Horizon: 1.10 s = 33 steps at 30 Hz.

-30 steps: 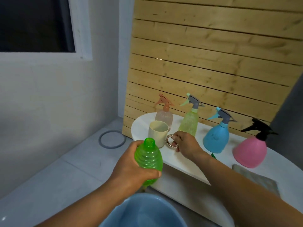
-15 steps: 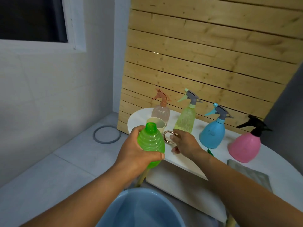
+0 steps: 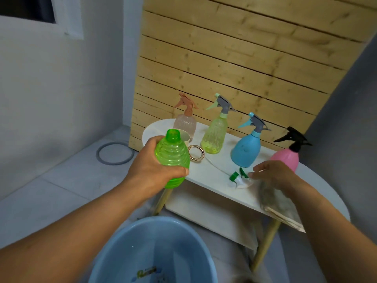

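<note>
Left grip [image 3: 152,170] tightly curled, right grip [image 3: 273,174] loose, palm-down.

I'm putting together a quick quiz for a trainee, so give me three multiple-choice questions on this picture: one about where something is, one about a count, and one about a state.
1. Where does the loose trigger head lie?
A. in the basin
B. on the table, by the right hand
C. on the floor

2. How many bottles stand on the table with heads on?
A. two
B. four
C. six

3. The green bottle in the left hand is:
A. open-necked, with no head
B. capped
C. lying down

Answers:
1 B: it lies on the white top, near the fingertips.
2 B: peach bottle, yellow-green bottle, blue bottle and pink bottle.
3 A: its bare neck shows above the hand.
</note>
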Each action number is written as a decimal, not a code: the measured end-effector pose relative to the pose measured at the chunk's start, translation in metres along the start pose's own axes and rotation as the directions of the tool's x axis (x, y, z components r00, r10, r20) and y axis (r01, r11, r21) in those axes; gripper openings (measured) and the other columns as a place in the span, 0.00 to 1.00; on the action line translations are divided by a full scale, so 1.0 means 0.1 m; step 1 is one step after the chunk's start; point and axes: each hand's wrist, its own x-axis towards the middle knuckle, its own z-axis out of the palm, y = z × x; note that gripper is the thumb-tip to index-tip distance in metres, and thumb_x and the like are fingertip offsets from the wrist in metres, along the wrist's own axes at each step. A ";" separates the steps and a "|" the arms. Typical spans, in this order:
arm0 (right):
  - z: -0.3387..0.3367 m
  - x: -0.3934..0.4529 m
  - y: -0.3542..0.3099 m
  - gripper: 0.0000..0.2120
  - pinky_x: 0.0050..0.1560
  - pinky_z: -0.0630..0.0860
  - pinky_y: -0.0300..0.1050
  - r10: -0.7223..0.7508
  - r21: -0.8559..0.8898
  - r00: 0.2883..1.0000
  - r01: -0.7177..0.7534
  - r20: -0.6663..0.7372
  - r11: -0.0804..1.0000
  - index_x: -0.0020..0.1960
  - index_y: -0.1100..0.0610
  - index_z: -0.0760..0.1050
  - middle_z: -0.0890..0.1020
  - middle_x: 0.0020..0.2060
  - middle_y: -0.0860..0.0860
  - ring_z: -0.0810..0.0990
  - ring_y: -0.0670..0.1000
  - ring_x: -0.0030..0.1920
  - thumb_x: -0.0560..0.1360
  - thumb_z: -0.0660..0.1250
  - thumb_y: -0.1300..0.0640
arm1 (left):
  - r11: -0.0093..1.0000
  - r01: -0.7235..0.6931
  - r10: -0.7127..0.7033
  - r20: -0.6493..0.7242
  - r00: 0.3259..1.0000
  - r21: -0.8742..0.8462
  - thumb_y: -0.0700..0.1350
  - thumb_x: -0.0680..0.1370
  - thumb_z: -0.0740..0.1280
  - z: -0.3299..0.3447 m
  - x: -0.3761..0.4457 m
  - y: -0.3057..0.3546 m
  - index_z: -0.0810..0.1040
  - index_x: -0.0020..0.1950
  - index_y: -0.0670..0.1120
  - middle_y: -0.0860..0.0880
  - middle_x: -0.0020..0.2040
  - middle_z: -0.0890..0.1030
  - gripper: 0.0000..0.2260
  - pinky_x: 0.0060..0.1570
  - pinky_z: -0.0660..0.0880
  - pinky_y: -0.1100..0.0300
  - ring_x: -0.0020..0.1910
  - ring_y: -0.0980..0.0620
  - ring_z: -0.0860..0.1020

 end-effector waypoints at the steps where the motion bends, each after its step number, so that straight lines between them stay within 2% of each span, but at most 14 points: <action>1: 0.05 -0.01 0.04 0.15 0.51 0.76 0.46 0.015 0.012 1.000 -0.015 -0.004 1.000 0.52 0.56 0.80 0.82 0.49 0.53 0.79 0.52 0.47 0.73 0.76 0.47 | 1.000 0.010 -0.010 -0.001 1.000 0.006 0.51 0.56 0.83 0.00 -0.01 -0.01 0.74 0.66 0.58 0.56 0.53 0.82 0.40 0.53 0.81 0.51 0.51 0.55 0.82; 4: 0.20 0.01 0.05 0.25 0.55 0.78 0.54 0.054 -0.065 0.997 -0.058 -0.061 0.996 0.51 0.60 0.78 0.83 0.45 0.57 0.81 0.57 0.47 0.75 0.68 0.36 | 0.999 0.033 -0.032 -0.005 0.999 0.028 0.52 0.54 0.82 -0.01 -0.02 -0.03 0.75 0.65 0.56 0.55 0.53 0.83 0.40 0.50 0.81 0.53 0.51 0.54 0.82; 8: 0.39 0.05 0.02 0.35 0.45 0.76 0.49 0.052 -0.161 0.995 -0.066 -0.089 0.985 0.54 0.59 0.73 0.82 0.48 0.53 0.81 0.54 0.44 0.72 0.63 0.26 | 0.997 0.054 -0.055 0.009 0.998 0.046 0.46 0.59 0.86 -0.02 -0.08 -0.07 0.76 0.64 0.54 0.54 0.52 0.84 0.36 0.48 0.78 0.57 0.50 0.54 0.82; 11: 0.52 0.00 0.03 0.34 0.46 0.78 0.50 0.065 -0.220 0.997 -0.070 -0.033 0.973 0.59 0.52 0.66 0.79 0.52 0.51 0.81 0.55 0.49 0.69 0.65 0.25 | 0.997 0.058 -0.059 0.021 0.998 0.053 0.49 0.55 0.84 -0.01 -0.10 -0.09 0.76 0.63 0.54 0.54 0.52 0.84 0.38 0.48 0.79 0.58 0.50 0.55 0.83; 14: 0.59 0.00 0.03 0.32 0.47 0.76 0.48 0.027 -0.284 0.997 -0.047 -0.075 0.958 0.63 0.53 0.70 0.79 0.51 0.50 0.79 0.55 0.50 0.70 0.68 0.32 | 0.997 0.056 -0.058 0.028 0.998 0.058 0.44 0.60 0.86 -0.01 -0.12 -0.10 0.76 0.64 0.54 0.54 0.52 0.84 0.36 0.47 0.78 0.59 0.50 0.54 0.83; 18: 0.60 0.04 0.07 0.24 0.45 0.75 0.46 0.054 -0.123 0.993 -0.067 -0.105 0.990 0.62 0.55 0.73 0.82 0.48 0.52 0.81 0.55 0.48 0.72 0.72 0.44 | 0.996 0.053 -0.056 0.042 0.998 0.067 0.43 0.62 0.86 0.00 -0.13 -0.11 0.76 0.63 0.55 0.55 0.52 0.83 0.34 0.46 0.78 0.59 0.50 0.55 0.82; 22: 0.54 0.07 0.17 0.13 0.30 0.75 0.46 0.114 0.057 0.983 -0.107 -0.143 0.993 0.52 0.56 0.74 0.83 0.33 0.58 0.77 0.57 0.28 0.70 0.71 0.54 | 0.995 0.057 -0.062 0.051 0.997 0.079 0.48 0.57 0.86 0.01 -0.14 -0.12 0.76 0.63 0.57 0.55 0.52 0.84 0.36 0.51 0.80 0.54 0.50 0.54 0.83; 24: 0.52 0.09 0.23 0.09 0.33 0.83 0.55 0.141 0.096 0.976 -0.126 -0.169 0.987 0.49 0.59 0.74 0.83 0.31 0.60 0.81 0.60 0.28 0.72 0.70 0.58 | 0.995 0.055 -0.059 0.055 0.997 0.081 0.47 0.59 0.86 0.01 -0.17 -0.12 0.76 0.63 0.57 0.55 0.52 0.84 0.35 0.51 0.80 0.54 0.50 0.54 0.83; 26: 0.50 0.08 0.26 0.08 0.39 0.84 0.61 0.183 0.169 0.969 -0.155 -0.165 0.973 0.48 0.63 0.74 0.84 0.31 0.63 0.85 0.63 0.31 0.74 0.70 0.60 | 0.995 0.054 -0.058 0.052 0.997 0.082 0.44 0.61 0.86 0.01 -0.19 -0.11 0.76 0.62 0.56 0.55 0.51 0.84 0.33 0.49 0.80 0.56 0.49 0.55 0.83; 28: 0.48 0.07 0.27 0.07 0.38 0.84 0.56 0.252 0.323 0.963 -0.210 -0.094 0.923 0.45 0.64 0.71 0.83 0.31 0.64 0.84 0.61 0.30 0.74 0.70 0.65 | 0.995 0.060 -0.064 0.053 0.997 0.081 0.43 0.62 0.86 0.01 -0.21 -0.11 0.76 0.61 0.56 0.55 0.50 0.84 0.32 0.48 0.79 0.58 0.48 0.56 0.83; 31: 0.42 0.02 0.26 0.10 0.39 0.82 0.54 0.351 0.543 0.934 -0.329 0.066 0.772 0.46 0.65 0.72 0.82 0.34 0.65 0.84 0.60 0.31 0.72 0.73 0.69 | 0.994 0.067 -0.072 0.057 0.996 0.089 0.43 0.62 0.86 0.01 -0.24 -0.12 0.77 0.60 0.56 0.54 0.50 0.84 0.31 0.48 0.80 0.58 0.48 0.56 0.83; 33: 0.36 -0.02 0.23 0.09 0.29 0.82 0.49 0.354 0.670 0.921 -0.367 0.163 0.646 0.49 0.66 0.74 0.83 0.41 0.65 0.86 0.61 0.38 0.74 0.74 0.68 | 0.993 0.070 -0.076 0.062 0.995 0.096 0.43 0.62 0.85 0.01 -0.24 -0.11 0.76 0.60 0.56 0.55 0.50 0.84 0.31 0.47 0.79 0.59 0.48 0.56 0.83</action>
